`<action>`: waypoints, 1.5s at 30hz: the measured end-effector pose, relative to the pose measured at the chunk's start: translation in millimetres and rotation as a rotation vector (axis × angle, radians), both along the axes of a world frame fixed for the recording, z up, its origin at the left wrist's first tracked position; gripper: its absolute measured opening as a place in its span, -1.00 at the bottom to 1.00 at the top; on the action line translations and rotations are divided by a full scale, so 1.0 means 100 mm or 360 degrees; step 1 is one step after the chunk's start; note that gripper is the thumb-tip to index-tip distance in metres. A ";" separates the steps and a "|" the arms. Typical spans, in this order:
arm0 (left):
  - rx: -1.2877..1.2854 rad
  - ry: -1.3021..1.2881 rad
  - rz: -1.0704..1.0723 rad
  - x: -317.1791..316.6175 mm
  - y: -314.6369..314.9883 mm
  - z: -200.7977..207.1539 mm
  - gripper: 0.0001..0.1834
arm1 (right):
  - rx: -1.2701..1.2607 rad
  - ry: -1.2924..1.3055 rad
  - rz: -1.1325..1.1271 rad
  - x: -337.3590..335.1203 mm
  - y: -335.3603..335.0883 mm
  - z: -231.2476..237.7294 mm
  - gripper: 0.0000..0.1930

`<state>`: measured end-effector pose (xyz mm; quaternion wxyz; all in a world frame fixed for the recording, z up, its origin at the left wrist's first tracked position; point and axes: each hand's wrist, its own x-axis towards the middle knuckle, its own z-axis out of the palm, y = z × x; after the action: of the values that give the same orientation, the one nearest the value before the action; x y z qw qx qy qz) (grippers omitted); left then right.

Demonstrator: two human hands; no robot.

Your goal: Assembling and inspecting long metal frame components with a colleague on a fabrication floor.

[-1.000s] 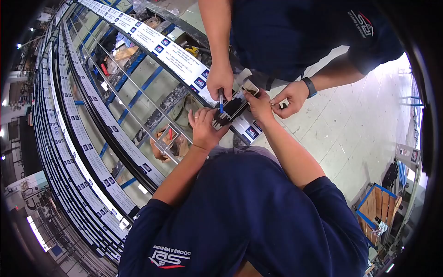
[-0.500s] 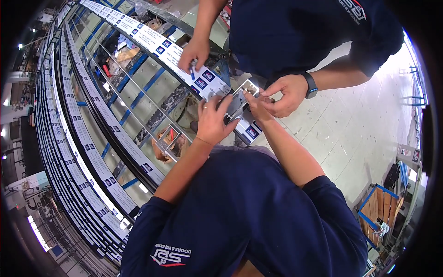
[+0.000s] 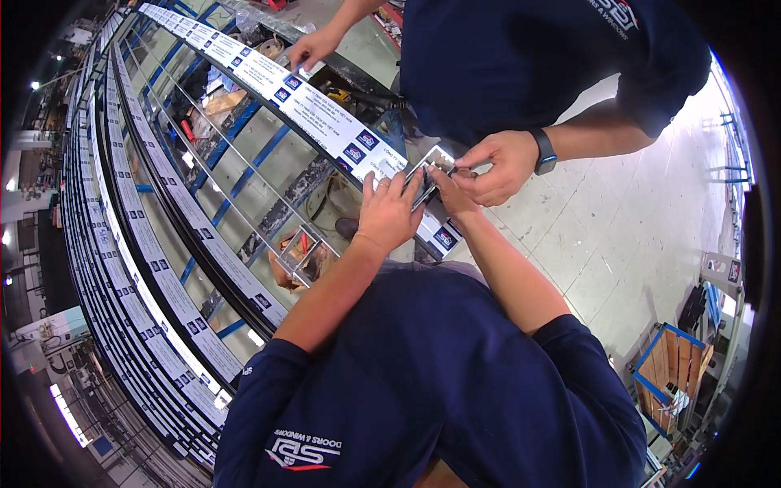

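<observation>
Both my hands are on a short metal profile piece (image 3: 440,157), a pale, hollow section with a bright rim. It sits over the near end of a long profile (image 3: 325,130) covered in white printed film. My left hand (image 3: 387,211) grips its left side, thumb and fingertips against the edge. At the right, the fingers of my right hand (image 3: 457,198) close on the piece near its rim. A co-worker's hand (image 3: 503,169) with a dark watch (image 3: 546,152) pinches something small there, partly hidden. Their other hand (image 3: 316,49) touches the long profile farther up.
Many film-covered profiles (image 3: 175,191) lie side by side at the left on a blue metal frame (image 3: 272,142). Tools and a yellow-black object (image 3: 338,95) lie beneath the long profile. A blue-edged wooden crate (image 3: 670,370) stands at the right on the pale tiled floor (image 3: 602,236).
The co-worker's far hand has moved up and left along the long profile. My left hand has shifted slightly right, its fingers farther onto the metal piece.
</observation>
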<state>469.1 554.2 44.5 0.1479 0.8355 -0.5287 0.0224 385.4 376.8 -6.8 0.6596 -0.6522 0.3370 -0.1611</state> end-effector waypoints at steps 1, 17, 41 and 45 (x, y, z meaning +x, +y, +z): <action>-0.0016 -0.0003 0.0006 -0.01 0.01 0.00 -0.18 | -0.0027 -0.0021 -0.0009 -0.01 0.02 0.07 -0.80; -0.0052 0.0020 0.0040 -0.03 0.00 -0.02 -0.21 | 0.0204 0.0123 -0.0131 0.00 -0.05 -0.02 -0.59; -0.0049 0.0086 0.0053 -0.06 -0.01 -0.02 -0.13 | 0.0223 0.0152 -0.0236 -0.01 -0.05 -0.10 -0.52; -0.0024 0.0096 0.0052 -0.07 -0.01 -0.02 -0.07 | 0.0193 0.0084 -0.0235 -0.03 -0.04 -0.16 -0.52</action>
<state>462.4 553.3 42.4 0.1696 0.8431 -0.5103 0.0034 382.2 372.8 -22.9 0.6751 -0.5885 0.4106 -0.1712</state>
